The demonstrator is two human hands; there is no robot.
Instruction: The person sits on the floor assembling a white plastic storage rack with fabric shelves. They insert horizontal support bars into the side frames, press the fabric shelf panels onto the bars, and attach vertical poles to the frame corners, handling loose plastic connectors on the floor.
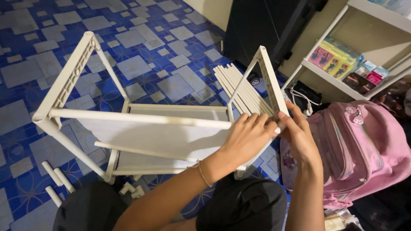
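Two bare hands are working at the right end of a white plastic shelf rack (141, 128), which is lying on its side across the centre of the frame on the blue patterned floor (38, 34). The left hand (248, 137) is pressing flat over the joint where a long white rail (141, 118) is meeting the right end frame (272, 81); its grip is curled against the frame, fingers together. The right hand (299, 137) is sitting just beside it, its grip clamped on the lower edge of the same end frame, thumb touching the plastic. A thin bracelet (204, 173) is showing on the left wrist.

Behind the end frame, a bundle of white rods (237, 87) is lying on the floor, upper centre. Loose short white tubes (58, 177) are lying at lower left, near the rack's left end frame (64, 79), and small white connectors (130, 189) are resting just under the rack's lower edge. A pink backpack (364, 149) is standing at right, near the right hand. A white shelving unit (342, 81) holding colourful boxes is occupying the upper right.
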